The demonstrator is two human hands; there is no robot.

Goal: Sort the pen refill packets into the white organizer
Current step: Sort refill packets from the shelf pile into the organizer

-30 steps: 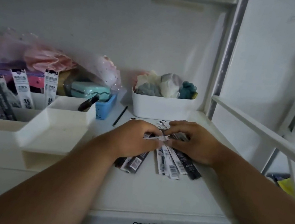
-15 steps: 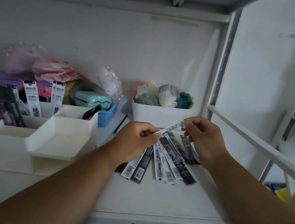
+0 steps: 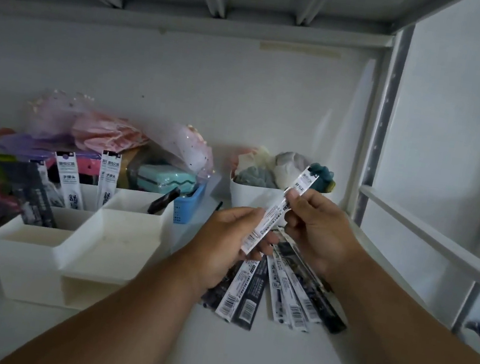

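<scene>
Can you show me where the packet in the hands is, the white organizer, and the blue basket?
held packet (image 3: 278, 210), head view, middle of its white strip.
white organizer (image 3: 112, 256), head view, front tray wall.
blue basket (image 3: 187, 207), head view, its front side.

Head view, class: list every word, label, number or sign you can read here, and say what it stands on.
"手摆头", doubtfully read: white packet standing in the white organizer.
Chinese print on the second standing packet: too blurred.
Print on the held packet, gripped by the left hand and the right hand: too small.
Barcodes and print on the fanned packets on the shelf: unreadable.
</scene>
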